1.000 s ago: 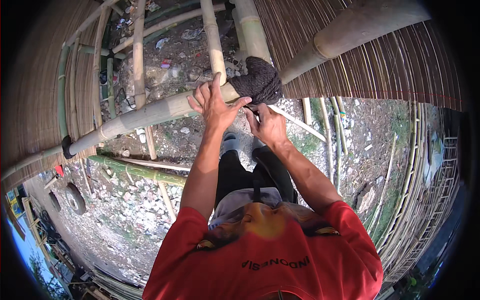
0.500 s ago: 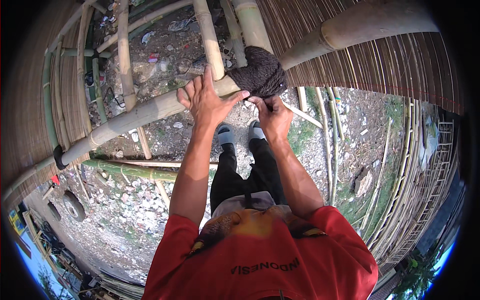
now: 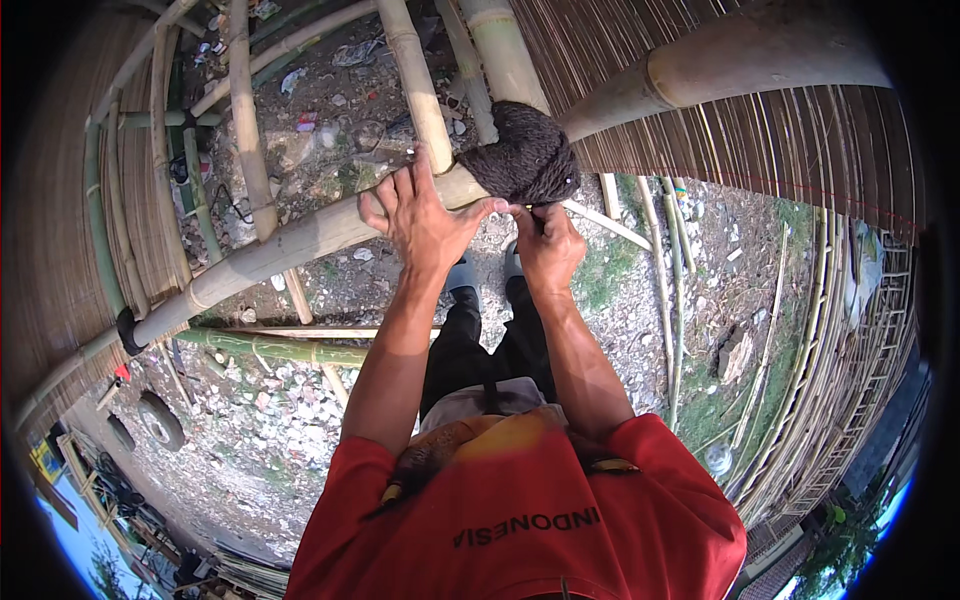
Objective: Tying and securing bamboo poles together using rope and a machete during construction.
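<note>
A thick wrapping of dark fibre rope (image 3: 525,155) binds the joint where several bamboo poles meet. My left hand (image 3: 425,222) lies against the horizontal bamboo pole (image 3: 290,235) just left of the wrapping, fingers spread and thumb stretched to the right. Pinched at the lower edge of the wrapping, my right hand (image 3: 548,247) grips a bit of the dark rope, mostly hidden by its fingers. The left thumb tip nearly meets the right thumb there.
A slatted bamboo screen (image 3: 720,140) and a thick pole (image 3: 760,60) fill the upper right. Long bamboo strips (image 3: 800,380) and a ladder-like frame (image 3: 880,340) lie at right. A tyre (image 3: 160,420) rests at lower left. Rubble covers the ground around my feet.
The poles and wrapping sit slightly lower in view. My right hand stays pinched by the wrapping, its fingers shifted a little; the left hand stays spread on the pole.
</note>
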The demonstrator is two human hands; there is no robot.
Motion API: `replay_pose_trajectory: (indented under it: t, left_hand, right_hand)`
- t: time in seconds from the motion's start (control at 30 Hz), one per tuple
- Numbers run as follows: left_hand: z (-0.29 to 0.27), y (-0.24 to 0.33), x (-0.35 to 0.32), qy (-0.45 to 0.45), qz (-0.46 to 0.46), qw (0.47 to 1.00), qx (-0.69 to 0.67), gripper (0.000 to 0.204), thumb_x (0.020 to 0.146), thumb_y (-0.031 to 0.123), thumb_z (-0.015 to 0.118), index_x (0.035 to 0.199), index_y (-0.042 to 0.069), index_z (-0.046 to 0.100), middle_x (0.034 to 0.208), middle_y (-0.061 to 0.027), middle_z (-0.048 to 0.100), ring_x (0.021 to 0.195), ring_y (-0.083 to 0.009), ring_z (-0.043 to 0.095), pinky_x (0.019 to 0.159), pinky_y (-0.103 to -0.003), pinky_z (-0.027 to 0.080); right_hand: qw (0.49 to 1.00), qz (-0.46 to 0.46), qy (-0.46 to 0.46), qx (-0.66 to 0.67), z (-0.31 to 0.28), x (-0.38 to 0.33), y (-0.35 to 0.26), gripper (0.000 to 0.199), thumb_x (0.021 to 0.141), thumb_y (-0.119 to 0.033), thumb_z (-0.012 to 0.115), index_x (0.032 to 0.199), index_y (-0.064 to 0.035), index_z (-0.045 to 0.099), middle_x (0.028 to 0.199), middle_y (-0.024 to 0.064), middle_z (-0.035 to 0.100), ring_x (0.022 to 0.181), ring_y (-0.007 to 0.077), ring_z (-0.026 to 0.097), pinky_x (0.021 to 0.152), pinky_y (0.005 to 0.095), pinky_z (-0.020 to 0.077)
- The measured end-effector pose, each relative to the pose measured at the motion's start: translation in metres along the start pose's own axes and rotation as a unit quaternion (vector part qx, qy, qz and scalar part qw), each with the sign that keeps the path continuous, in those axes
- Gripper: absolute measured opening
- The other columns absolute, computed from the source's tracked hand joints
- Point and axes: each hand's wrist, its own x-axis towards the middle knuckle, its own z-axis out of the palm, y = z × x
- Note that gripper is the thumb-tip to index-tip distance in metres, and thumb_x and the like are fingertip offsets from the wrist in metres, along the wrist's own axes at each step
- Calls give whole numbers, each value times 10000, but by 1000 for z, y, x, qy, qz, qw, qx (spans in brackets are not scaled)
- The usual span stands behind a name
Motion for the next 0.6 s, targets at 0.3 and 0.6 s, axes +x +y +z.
replay_pose_trajectory:
  t: [0.3, 0.6]
  left_hand:
    - [-10, 4, -1, -27, -25, 999, -1, 1215, 620, 799, 794, 1522, 68, 434, 1262, -131, 557, 1291, -324, 407, 1108, -638, 131]
    - [-18, 4, -1, -7, -32, 999, -26, 1170, 634, 700, 836, 1516, 33, 452, 1263, -94, 578, 1279, -284, 440, 1131, -617, 150]
  right_hand:
    - [903, -300, -299, -74, -52, 51, -11, 112, 933, -173, 674, 956, -68, 641, 785, 115, 643, 622, 337, 676, 529, 450, 539]
    - [829, -452, -300, -135, -54, 100, -29, 67, 883, -159, 685, 939, -122, 681, 835, 61, 644, 698, 280, 699, 602, 410, 567]
